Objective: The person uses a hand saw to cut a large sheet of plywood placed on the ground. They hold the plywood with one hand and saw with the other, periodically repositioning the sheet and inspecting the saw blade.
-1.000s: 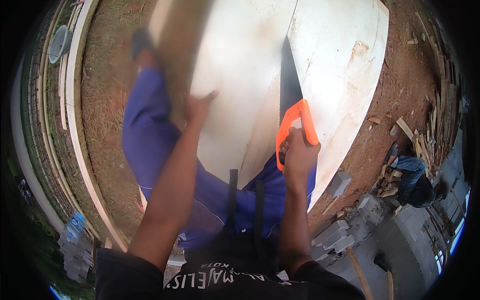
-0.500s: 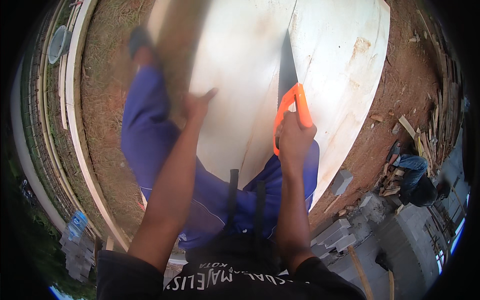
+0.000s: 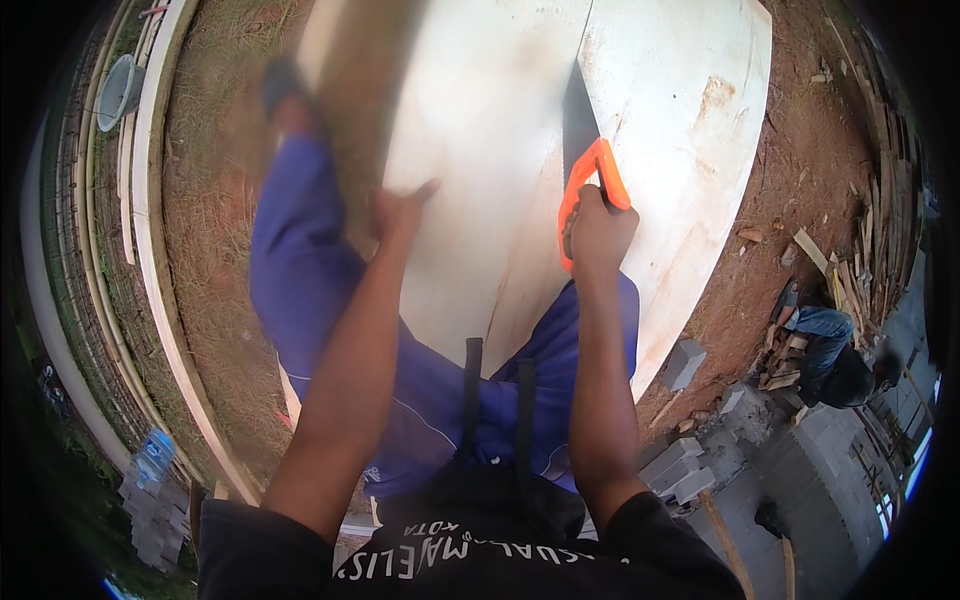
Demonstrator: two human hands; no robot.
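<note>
A large pale plywood sheet (image 3: pixel 470 130) stretches out before me, with a thin cut line running from its far side to the saw. My right hand (image 3: pixel 603 232) is closed round the orange handle of a handsaw (image 3: pixel 612 178). The saw's dark blade stands in the cut, its lower part hidden beneath the wood. At the sheet's left edge, my left hand (image 3: pixel 403 208) grips the board, thumb on top and the other fingers mostly out of sight. My right knee lies under or against the near part of the sheet.
Long timber (image 3: pixel 150 190) runs along the left, beside a grey bucket (image 3: pixel 118 92) and a plastic bottle (image 3: pixel 154 455). Right of the sheet are a grey block (image 3: pixel 684 364), scrap wood (image 3: pixel 783 370) and another person (image 3: pixel 828 350) sitting low. Concrete blocks (image 3: pixel 678 470) lie at the lower right.
My right hand has pushed the saw forward and down, so less of the blade shows above the wood. The left hand keeps its place on the sheet's edge.
</note>
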